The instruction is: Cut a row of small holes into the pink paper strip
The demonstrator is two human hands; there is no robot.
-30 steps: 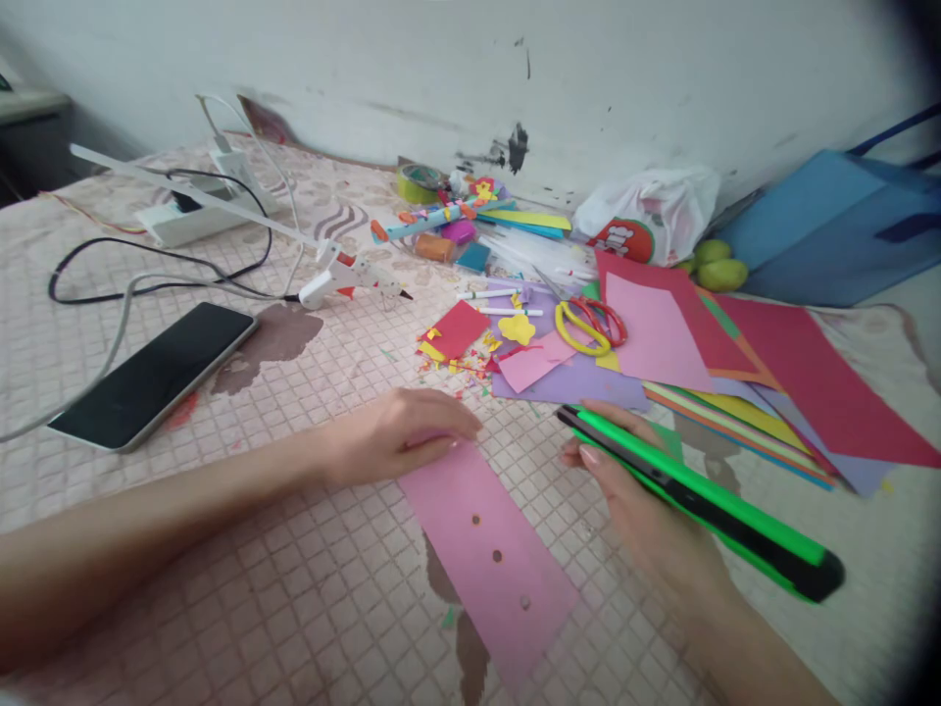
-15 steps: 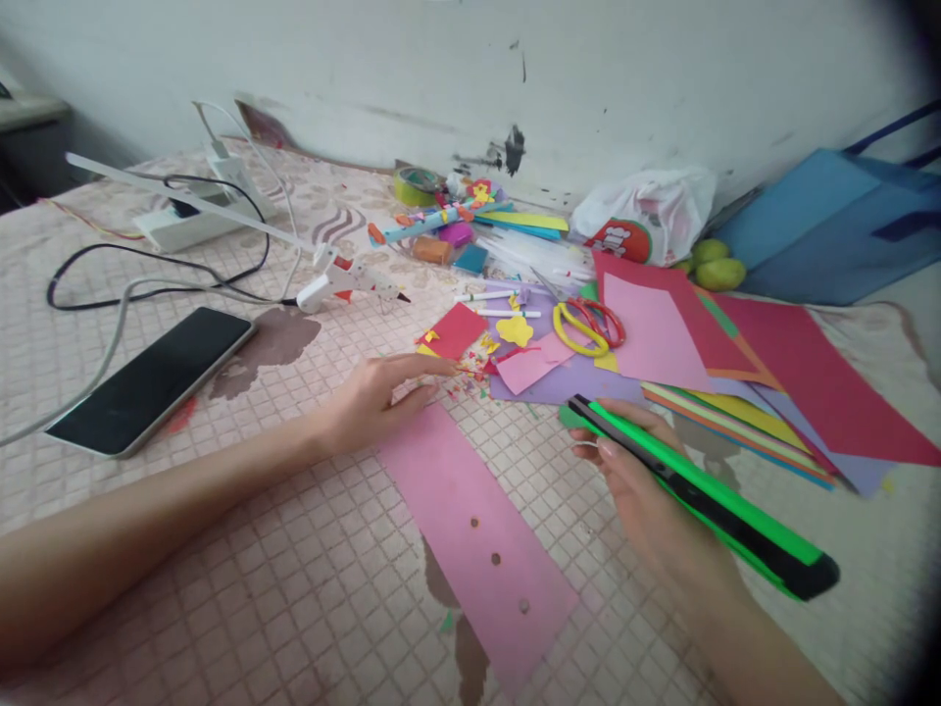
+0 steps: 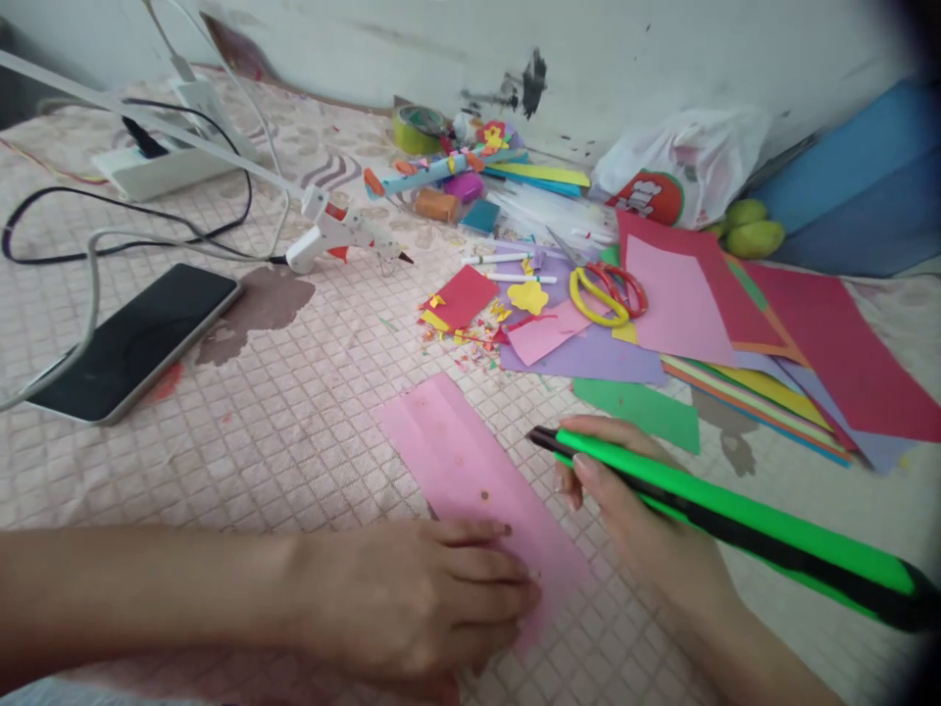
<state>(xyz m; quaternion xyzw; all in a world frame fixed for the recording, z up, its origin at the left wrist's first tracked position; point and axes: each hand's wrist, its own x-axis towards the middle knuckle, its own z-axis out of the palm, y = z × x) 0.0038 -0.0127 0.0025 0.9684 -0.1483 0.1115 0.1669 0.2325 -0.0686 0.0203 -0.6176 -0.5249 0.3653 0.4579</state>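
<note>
A pink paper strip (image 3: 448, 431) lies slantwise on the patterned tablecloth, with small round holes or marks along it. My left hand (image 3: 419, 593) rests palm down over its near end, fingers stretched flat across the paper. Part of the near end is hidden under that hand. In my right hand (image 3: 632, 510) is a green and black utility knife (image 3: 735, 515), held above the cloth to the right of the strip. Its black tip points left toward the strip's right edge, apart from the paper as far as I can see. No blade can be made out.
Beyond the strip lie paper scraps, a red card (image 3: 462, 297) and yellow-and-red-handled scissors (image 3: 607, 297). Coloured sheets (image 3: 683, 294) and a green paper (image 3: 647, 412) are at right. A glue gun (image 3: 330, 232), a phone (image 3: 139, 343) and a power strip (image 3: 154, 167) with cords sit left.
My left hand has moved from the strip's far end to its near end and now lies flat there. The utility knife has shifted slightly left in my right hand's grip, and the view has tilted.
</note>
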